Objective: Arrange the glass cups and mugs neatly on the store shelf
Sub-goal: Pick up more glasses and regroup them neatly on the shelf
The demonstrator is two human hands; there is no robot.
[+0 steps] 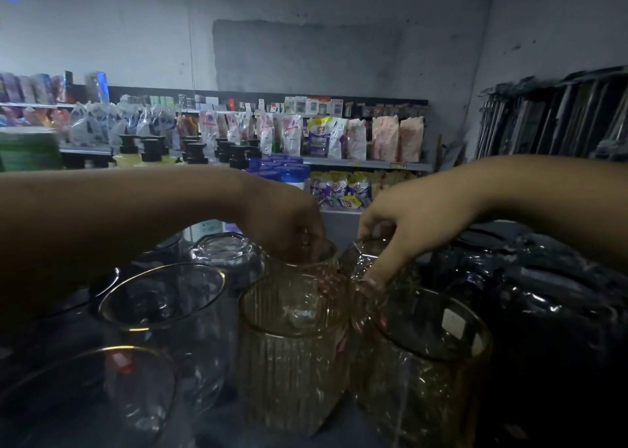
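Several glass cups stand close together on the dark shelf top in front of me. My left hand (289,220) reaches down with its fingers inside the rim of an amber ribbed cup (306,260) at the back, gripping it. My right hand (390,233) pinches the rim of another amber cup (370,260) just to the right of it. Nearer to me stand a ribbed amber cup (292,349), an amber cup with a white label (424,362), and clear gold-rimmed glasses (163,305) on the left. One clear glass (224,254) sits upside down behind them.
Dark shiny plastic-wrapped goods (530,298) lie right of the cups. Across the aisle are shelves (367,164) with refill pouches, black pump bottles (193,152) and blue-lidded tubs (285,172). Metal racks (550,118) lean against the right wall.
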